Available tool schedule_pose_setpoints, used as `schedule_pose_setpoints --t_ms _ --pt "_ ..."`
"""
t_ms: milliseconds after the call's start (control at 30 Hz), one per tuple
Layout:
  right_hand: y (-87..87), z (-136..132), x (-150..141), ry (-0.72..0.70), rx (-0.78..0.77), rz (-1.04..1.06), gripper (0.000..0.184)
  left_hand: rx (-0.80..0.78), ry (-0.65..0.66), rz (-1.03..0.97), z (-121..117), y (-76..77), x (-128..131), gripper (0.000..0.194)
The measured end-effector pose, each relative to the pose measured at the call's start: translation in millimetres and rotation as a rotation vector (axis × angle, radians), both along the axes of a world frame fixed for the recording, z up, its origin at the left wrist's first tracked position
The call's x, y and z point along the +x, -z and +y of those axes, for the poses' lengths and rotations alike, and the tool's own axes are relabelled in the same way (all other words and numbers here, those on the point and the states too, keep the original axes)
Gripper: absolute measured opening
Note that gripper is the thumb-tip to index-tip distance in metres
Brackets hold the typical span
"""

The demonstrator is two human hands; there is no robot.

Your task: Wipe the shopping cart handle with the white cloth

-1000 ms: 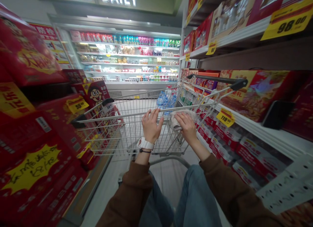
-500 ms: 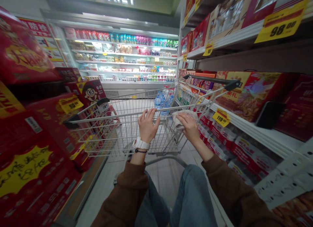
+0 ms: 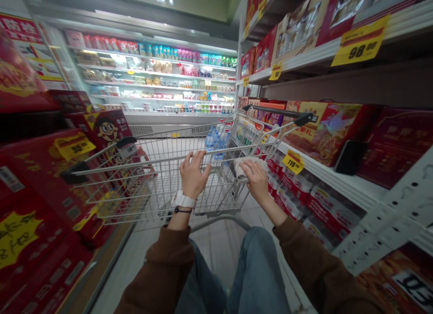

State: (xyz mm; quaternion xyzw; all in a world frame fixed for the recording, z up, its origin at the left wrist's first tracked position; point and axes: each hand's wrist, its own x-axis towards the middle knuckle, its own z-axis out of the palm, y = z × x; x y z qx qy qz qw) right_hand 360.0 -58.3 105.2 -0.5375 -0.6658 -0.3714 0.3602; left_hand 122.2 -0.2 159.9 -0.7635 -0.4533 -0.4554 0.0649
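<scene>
A metal shopping cart point(image 3: 162, 181) stands sideways in front of my knees, its wire basket spanning the middle of the view. Against the near side of the basket, just below its top rail, lies my left hand point(image 3: 193, 176), fingers spread and fingertips at the rail. It wears a white watch and a dark bracelet. My right hand point(image 3: 256, 181) is closed over a pale cloth point(image 3: 241, 166) and presses it to the wire side near the handle end. Part of the cloth is hidden under the fingers. The cart's dark handle point(image 3: 280, 112) is at upper right.
On the left, stacked red gift boxes point(image 3: 40, 251) come close to the cart. White shelves point(image 3: 338, 178) with boxes line the right, and a dark phone point(image 3: 350, 157) leans there. Bottled water point(image 3: 216, 138) stands beyond the basket; a lit refrigerated case point(image 3: 152, 117) is behind.
The view has swung a little to the right, so everything sits further left. Both hands keep about the same places on the cart, the right one still on the cloth.
</scene>
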Motion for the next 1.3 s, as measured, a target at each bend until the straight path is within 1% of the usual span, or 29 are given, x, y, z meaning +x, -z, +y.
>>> schedule_pose_setpoints --t_ms 100,200,267,367,433,500,567,633,700,767,833,900,967,1067,1167,1233,1300 --pt "-7.9 2.2 9.8 0.061 0.063 0.086 0.073 -0.003 -0.002 0.003 -0.3 0.3 0.4 0.048" --pt "-10.5 7.6 13.1 0.091 0.056 0.116 0.069 -0.004 -0.005 0.008 -1.3 0.1 1.0 0.049" --pt "-5.5 7.2 10.0 0.065 -0.012 0.097 0.065 0.001 -0.006 0.006 -1.4 -0.1 1.8 0.05" --pt "3.1 -2.0 3.9 -0.033 -0.129 0.064 0.066 0.012 -0.008 -0.003 -0.6 -0.2 2.9 0.05" --pt "-0.4 -10.2 4.5 -0.067 -0.109 0.096 0.069 0.012 -0.007 -0.001 0.1 -0.2 3.2 0.05" --pt "-15.3 -15.3 11.4 -0.043 0.002 0.152 0.07 0.009 -0.007 0.01 0.6 -0.2 3.2 0.051" --pt "-37.7 -14.6 22.4 0.012 0.118 0.188 0.07 0.007 -0.011 0.023 0.7 0.1 3.1 0.052" --pt "-58.7 -7.8 32.1 0.068 0.155 0.208 0.07 0.008 -0.016 0.034 0.4 0.6 3.6 0.054" --pt "-69.8 2.8 34.3 0.107 0.139 0.201 0.072 0.006 -0.02 0.038 -0.4 1.2 4.7 0.056" --pt "-68.4 13.6 26.4 0.124 0.104 0.172 0.072 0.001 -0.023 0.036 -1.3 1.7 6.3 0.058" --pt "-59.1 20.9 12.2 0.129 0.075 0.158 0.073 -0.003 -0.022 0.03 -2.0 1.6 7.8 0.059" --pt "-49.4 22.9 -0.2 0.123 0.059 0.177 0.075 -0.012 -0.02 0.03 -2.6 0.9 8.5 0.059" --pt "-45.5 19.8 -4.0 0.097 0.038 0.191 0.077 -0.027 -0.018 0.035 -3.2 -0.2 8.4 0.06" --pt "-51.3 12.7 6.2 0.077 0.005 0.178 0.075 -0.038 -0.019 0.045 -4.1 -1.3 8.1 0.061" --pt "-59.6 12.0 12.1 0.118 0.023 0.198 0.071 -0.032 -0.022 0.057 -5.3 -0.5 9.4 0.063" --pt "-61.2 16.3 1.8 0.1 0.017 0.207 0.072 -0.022 -0.025 0.061 -6.1 0.9 11.3 0.065" --pt "-60.3 22.1 -18.2 0.028 -0.014 0.191 0.074 -0.014 -0.026 0.062 -6.8 2.2 12.7 0.066"
